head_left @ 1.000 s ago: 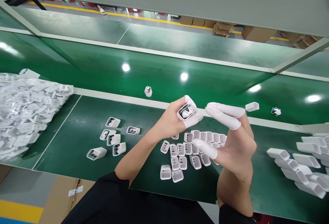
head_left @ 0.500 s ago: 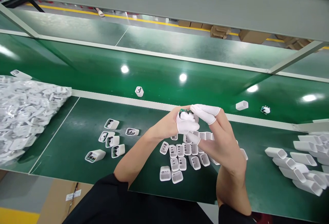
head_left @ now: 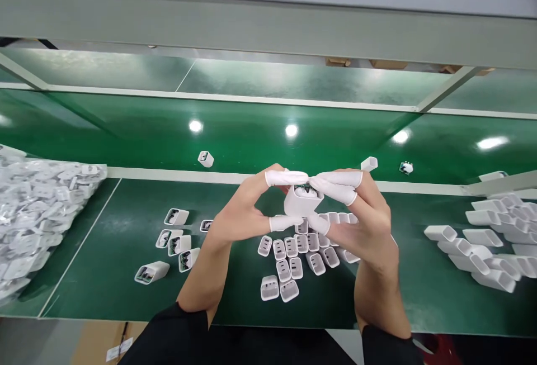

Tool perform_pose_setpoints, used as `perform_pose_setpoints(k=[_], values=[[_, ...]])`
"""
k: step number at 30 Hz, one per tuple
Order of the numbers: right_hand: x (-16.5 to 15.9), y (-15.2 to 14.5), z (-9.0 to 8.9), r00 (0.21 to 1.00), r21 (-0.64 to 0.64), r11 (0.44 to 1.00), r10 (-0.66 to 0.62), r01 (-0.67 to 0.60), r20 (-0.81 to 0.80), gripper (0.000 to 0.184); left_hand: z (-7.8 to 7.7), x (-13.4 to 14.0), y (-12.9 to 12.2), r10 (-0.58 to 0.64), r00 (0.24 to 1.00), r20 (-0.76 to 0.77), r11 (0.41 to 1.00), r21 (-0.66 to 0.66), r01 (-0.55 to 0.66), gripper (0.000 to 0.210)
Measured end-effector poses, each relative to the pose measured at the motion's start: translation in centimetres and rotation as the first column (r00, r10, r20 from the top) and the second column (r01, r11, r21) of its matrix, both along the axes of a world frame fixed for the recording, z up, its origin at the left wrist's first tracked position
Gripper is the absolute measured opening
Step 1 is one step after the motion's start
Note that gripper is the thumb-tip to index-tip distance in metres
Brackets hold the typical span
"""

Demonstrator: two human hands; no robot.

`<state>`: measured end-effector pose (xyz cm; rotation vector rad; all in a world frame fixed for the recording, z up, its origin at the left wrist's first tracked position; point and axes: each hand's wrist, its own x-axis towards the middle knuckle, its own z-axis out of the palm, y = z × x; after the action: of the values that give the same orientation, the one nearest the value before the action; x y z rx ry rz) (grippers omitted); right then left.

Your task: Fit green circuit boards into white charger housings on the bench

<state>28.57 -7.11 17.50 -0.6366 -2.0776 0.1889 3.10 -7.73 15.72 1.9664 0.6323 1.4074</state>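
Observation:
Between my two hands is a white charger housing [head_left: 300, 204], its open end up. A green circuit board with a white part [head_left: 306, 190] sits in that opening, mostly inside. My left hand [head_left: 247, 208], in white finger cots, grips from the left, thumb at the bottom and fingers over the top edge. On the other side my right hand [head_left: 363, 214], also in finger cots, presses fingertips at the top and its thumb underneath. Below them on the green table [head_left: 247, 292] stand several open white housings [head_left: 283, 270] with slots in their floors.
At left, several housings with boards inside [head_left: 176, 217] lie beside a large bag of white parts [head_left: 46, 219]. More empty housings [head_left: 482, 261] are grouped at right. Beyond the white rail lie single housings [head_left: 205, 159] and a loose circuit board [head_left: 406, 167].
The board has gone deeper into the housing. My left hand has shifted from wrapping the housing to pinching it at top and bottom. The view has tilted slightly.

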Motion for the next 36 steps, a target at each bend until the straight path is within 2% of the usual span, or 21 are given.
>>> perform_pose_setpoints(k=[3, 8, 11, 13, 16, 18, 20, 22, 25, 29, 36], values=[[0.2, -0.1, 0.3, 1.0, -0.038, 0.999, 0.017, -0.018, -0.008, 0.071, 0.0, 0.2, -0.2, 0.009, 0.999, 0.05, 1.0, 0.019, -0.01, 0.078], [0.4, 0.0, 0.7, 0.992, -0.208, 0.971, 0.107, -0.119, -0.067, 0.067, -0.3, 0.9, 0.0, -0.032, 0.98, 0.197, 0.974, -0.213, 0.074, 0.08], [0.6, 0.0, 0.7, 0.98, -0.329, 0.93, 0.115, -0.162, -0.16, 0.055, -0.7, 1.9, 0.2, -0.062, 0.928, 0.367, 0.946, -0.276, 0.173, 0.079], [0.6, 0.0, 0.6, 0.972, -0.409, 0.897, 0.084, -0.17, -0.221, 0.05, -1.0, 2.9, 0.1, -0.036, 0.884, 0.465, 0.922, -0.326, 0.209, 0.073], [0.5, 0.0, 0.2, 0.947, -0.475, 0.861, 0.023, -0.182, -0.321, 0.059, -1.2, 4.4, -0.5, 0.066, 0.835, 0.547, 0.869, -0.442, 0.221, 0.067], [0.4, 0.1, 0.0, 0.94, -0.485, 0.858, -0.009, -0.168, -0.341, 0.063, -1.1, 5.4, -1.0, 0.134, 0.806, 0.577, 0.837, -0.501, 0.22, 0.065], [0.3, 0.3, 0.1, 0.953, -0.486, 0.861, -0.002, -0.152, -0.302, 0.052, -1.1, 6.0, -1.4, 0.163, 0.788, 0.593, 0.811, -0.536, 0.235, 0.066], [0.3, 0.4, 0.3, 0.966, -0.479, 0.864, 0.034, -0.158, -0.257, 0.037, -1.1, 6.4, -1.6, 0.154, 0.781, 0.606, 0.794, -0.546, 0.267, 0.069], [0.4, 0.4, 0.6, 0.972, -0.469, 0.87, 0.046, -0.152, -0.23, 0.03, -1.2, 6.6, -1.8, 0.135, 0.78, 0.612, 0.781, -0.549, 0.296, 0.071], [0.6, 0.4, 0.8, 0.983, -0.458, 0.887, -0.021, -0.066, -0.183, 0.032, -1.0, 6.6, -1.8, 0.147, 0.787, 0.599, 0.773, -0.566, 0.286, 0.067], [0.6, 0.7, 0.8, 0.982, -0.44, 0.898, -0.052, -0.033, -0.18, 0.04, -0.9, 7.2, -2.3, 0.189, 0.806, 0.561, 0.781, -0.584, 0.224, 0.06]])
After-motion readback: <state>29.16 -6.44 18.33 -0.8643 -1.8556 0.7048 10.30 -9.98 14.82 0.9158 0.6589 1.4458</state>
